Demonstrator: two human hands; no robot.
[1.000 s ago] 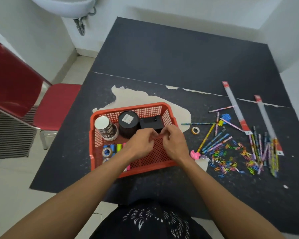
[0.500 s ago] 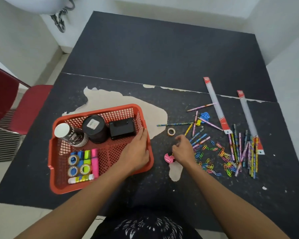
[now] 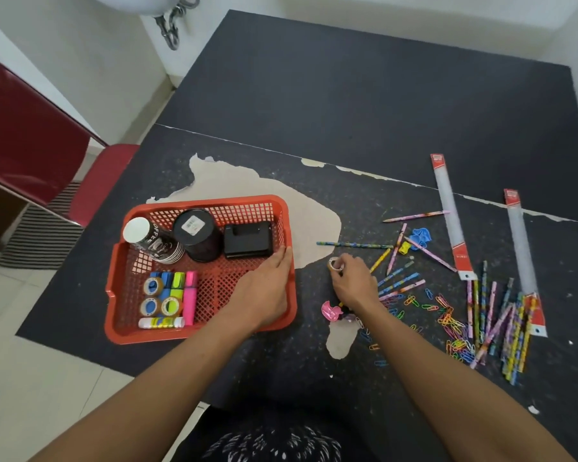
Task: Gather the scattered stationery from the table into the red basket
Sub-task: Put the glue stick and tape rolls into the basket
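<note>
Laid flat with straight fingers, the left hand (image 3: 267,288) is rested on the right rim of the red basket (image 3: 113,295), and nothing is held in it. A small tape roll (image 3: 335,263) is pinched, it seems, by the curled right hand (image 3: 352,281) on the table (image 3: 347,111) just beside the basket. Pencils (image 3: 401,282) and paper clips (image 3: 447,320) are scattered farther right.
</note>
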